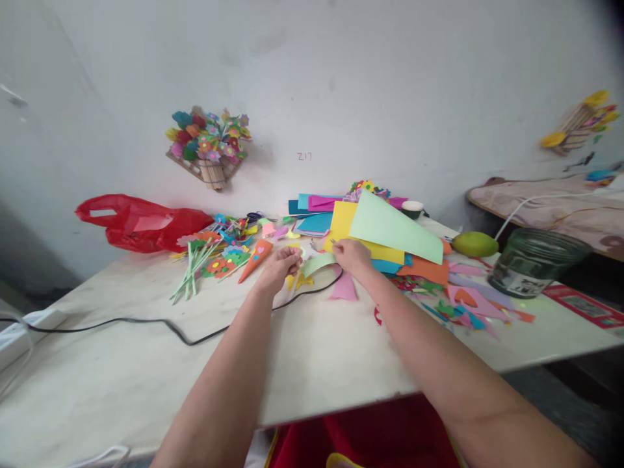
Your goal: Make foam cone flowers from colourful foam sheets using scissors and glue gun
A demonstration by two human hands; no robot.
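Note:
My left hand is closed in a pinch above the table, its fingertips at one end of a curved pale green strip. Just right of it, my right hand is also closed, near the strip's other end. Something small shows at its fingertips, too blurred to name. Beneath the left hand lies a yellow cut-out piece. An orange cone with small hearts rests left of that hand. Below the right hand is a pink piece, and behind it lean yellow and pale green sheets.
A black cable crosses the table past the hands. Green stems with foam flowers and a red plastic bag lie left. Coloured scraps, a glass jar and a yellow-green fruit-like object occupy the right.

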